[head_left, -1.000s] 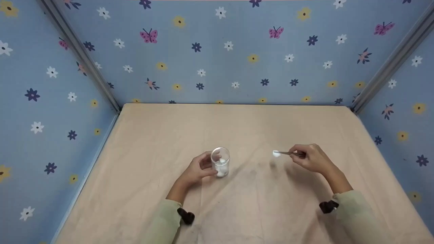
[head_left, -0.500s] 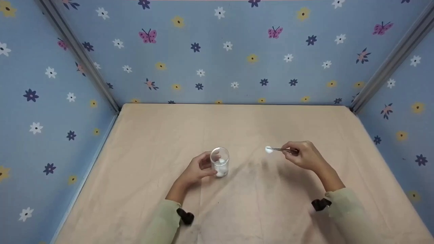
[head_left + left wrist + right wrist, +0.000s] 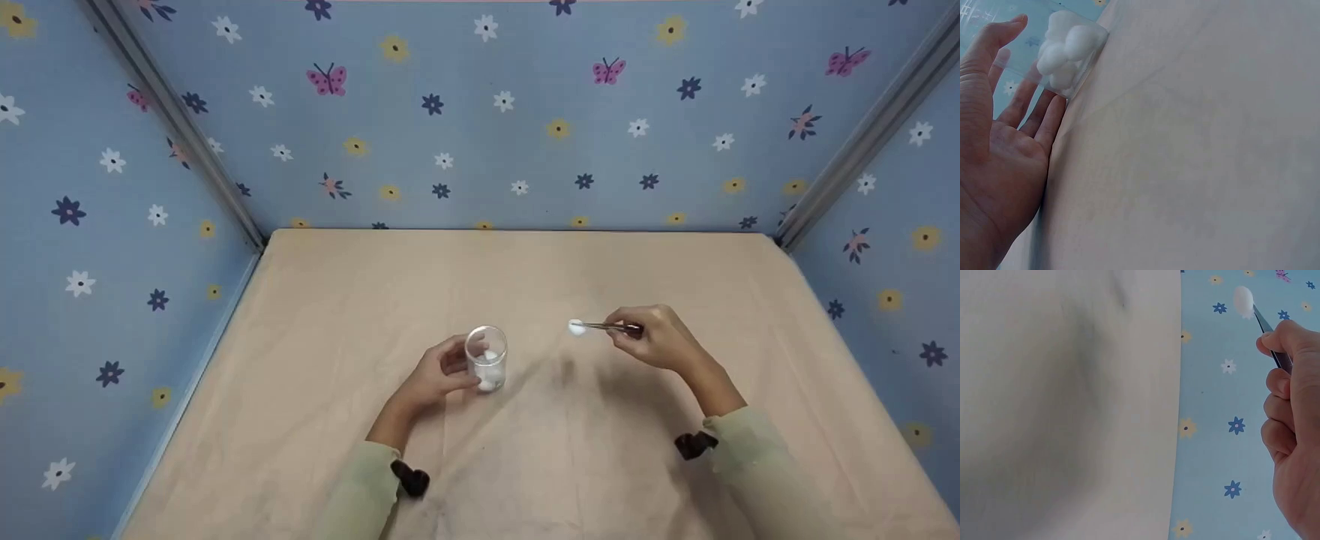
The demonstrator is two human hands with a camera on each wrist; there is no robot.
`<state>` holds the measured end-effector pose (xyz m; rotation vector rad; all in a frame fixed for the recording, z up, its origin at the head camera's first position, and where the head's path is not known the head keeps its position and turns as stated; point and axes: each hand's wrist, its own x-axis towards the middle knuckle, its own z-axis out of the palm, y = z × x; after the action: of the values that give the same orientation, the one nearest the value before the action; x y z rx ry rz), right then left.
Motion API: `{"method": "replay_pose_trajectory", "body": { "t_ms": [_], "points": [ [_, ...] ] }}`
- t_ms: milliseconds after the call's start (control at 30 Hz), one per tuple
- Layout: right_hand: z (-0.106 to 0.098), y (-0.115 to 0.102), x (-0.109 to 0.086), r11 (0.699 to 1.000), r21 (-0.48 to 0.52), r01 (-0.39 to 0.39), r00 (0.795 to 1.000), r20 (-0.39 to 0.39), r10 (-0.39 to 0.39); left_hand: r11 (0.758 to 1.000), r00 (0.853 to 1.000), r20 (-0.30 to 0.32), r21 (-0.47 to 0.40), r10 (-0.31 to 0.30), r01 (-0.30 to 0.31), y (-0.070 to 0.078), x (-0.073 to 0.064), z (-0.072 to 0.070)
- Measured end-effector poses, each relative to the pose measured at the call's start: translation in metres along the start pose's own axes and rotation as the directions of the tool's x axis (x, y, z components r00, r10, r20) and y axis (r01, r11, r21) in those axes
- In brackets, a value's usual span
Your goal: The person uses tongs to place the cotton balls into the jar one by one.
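Note:
My left hand (image 3: 435,375) grips a clear glass (image 3: 487,346) that stands upright on the table, thumb on the near side and fingers around the far side. Several white cotton balls (image 3: 1067,48) lie in the bottom of the glass. My right hand (image 3: 660,337) pinches a pair of metal tweezers (image 3: 611,327) above the table, to the right of the glass. Their tips point left and hold one white cotton ball (image 3: 577,327), clear of the table. In the right wrist view the other fingers are curled in below the tweezers (image 3: 1266,326).
A pale peach cloth (image 3: 360,285) with faint creases covers the table. Blue flowered panels (image 3: 480,112) stand behind it and on both sides, joined by grey corner posts (image 3: 180,120). A black wrist mount (image 3: 696,445) sits at each sleeve.
My right hand has moved left, and slightly away from me, bringing the tweezers and cotton ball closer to the glass. My left hand and the glass have stayed in place.

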<state>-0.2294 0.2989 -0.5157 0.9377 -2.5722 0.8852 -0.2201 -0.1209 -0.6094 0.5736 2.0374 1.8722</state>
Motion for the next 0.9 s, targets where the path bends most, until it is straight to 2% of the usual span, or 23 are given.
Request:
{"method": "replay_pose_trajectory", "body": {
  "t_ms": [300,633,900],
  "points": [
    [0.006,-0.006,0.011,0.999,0.005,0.039,0.999,-0.012,-0.039,1.000,1.000,0.000,0.002,0.004,-0.004,0.000,-0.001,0.000],
    [0.012,-0.016,0.022,0.999,0.031,0.038,0.999,0.001,-0.038,1.000,1.000,-0.005,-0.007,0.000,0.000,-0.001,0.000,0.000],
    [0.018,-0.024,0.032,0.997,0.047,0.068,0.998,-0.003,-0.068,1.000,1.000,0.004,-0.009,0.014,-0.014,-0.002,0.001,-0.001]
  ]
}}
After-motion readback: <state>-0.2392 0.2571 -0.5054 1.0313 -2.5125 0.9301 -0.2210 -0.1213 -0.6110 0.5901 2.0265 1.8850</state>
